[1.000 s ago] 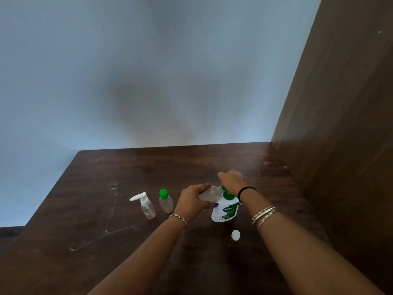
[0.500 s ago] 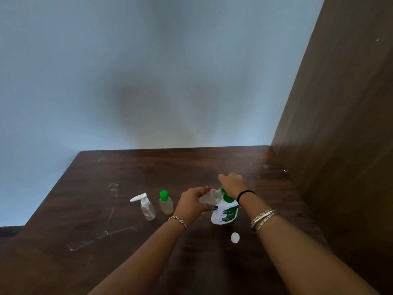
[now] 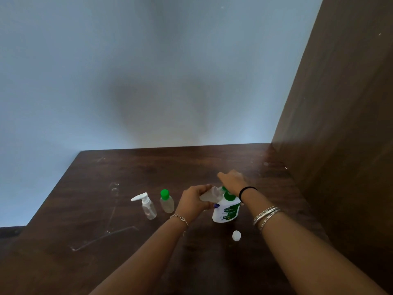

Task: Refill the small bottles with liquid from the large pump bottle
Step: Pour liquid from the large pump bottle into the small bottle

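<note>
On the dark wooden table, near its right side, a large pump bottle is seen standing upright, white-bodied with a green collar and a green-and-white label. Its pump head is covered by the right hand, which is laid on top with the fingers pointing left; whether they are curled or flat cannot be told. A small clear bottle is gripped in the curled fingers of the left hand and is held tilted, its mouth against the pump's spout. Just in front of the large bottle, a small white cap is left lying on the wood.

To the left, well apart from the hands, two more small bottles are stood side by side: a clear one with a white pump top and a rounder clear one closed by a green cap. A black band and silver bangles are worn on the right wrist, a thin chain bracelet on the left. The table surface is marked by pale scratches at the left. The table is bounded at the back by a plain pale-blue wall and at the right by a brown wood-grain panel.
</note>
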